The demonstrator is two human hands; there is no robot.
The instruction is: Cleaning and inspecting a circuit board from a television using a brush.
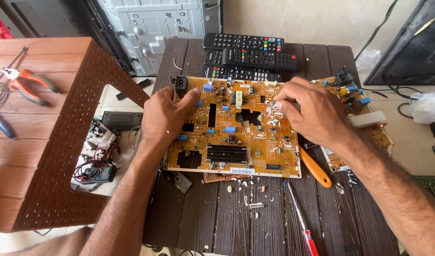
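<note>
A large orange circuit board (pixel 231 142) lies flat on a dark brown slatted table (pixel 236 218). My left hand (pixel 163 116) rests on the board's left edge, thumb on top, holding it in place. My right hand (pixel 314 111) hovers over the board's upper right part, fingertips pinched together on a small pale part at the board's surface; what they hold is too small to make out. A black heatsink (pixel 227 154) sits near the board's front edge.
Three black remote controls (pixel 250 59) lie behind the board. A second orange board (pixel 359 106) sits to the right. An orange tool handle (pixel 314 168) and a red-handled screwdriver (pixel 303 223) lie in front. Red pliers (pixel 28 85) rest on a brown stool (pixel 42 142); a multimeter (pixel 96 171) is on the floor.
</note>
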